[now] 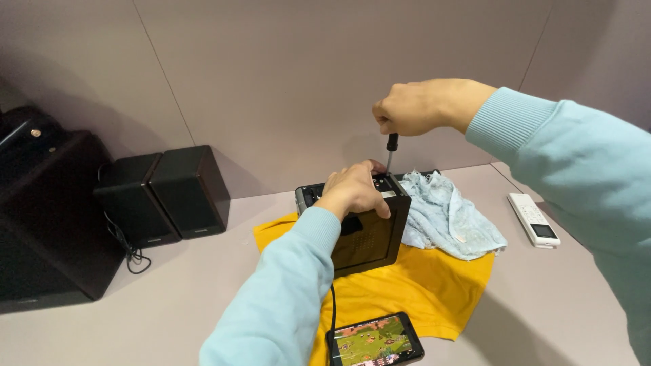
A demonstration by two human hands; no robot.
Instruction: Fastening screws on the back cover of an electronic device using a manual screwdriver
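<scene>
A small black box-shaped device (pixel 366 237) stands upright on a yellow cloth (pixel 420 285). My left hand (pixel 352 191) rests on top of the device and grips its upper edge. My right hand (pixel 417 107) is raised above it, closed around the handle of a screwdriver (pixel 390 152). The screwdriver points straight down, and its tip meets the device's top at the back right corner. Both arms wear light blue sleeves.
A crumpled pale blue cloth (pixel 451 213) lies right of the device. A white remote (pixel 534 219) sits at the far right. Two black speakers (pixel 163 195) and a large black case (pixel 47 217) stand at the left. A phone (pixel 375 340) with a lit screen lies at the front, a cable attached.
</scene>
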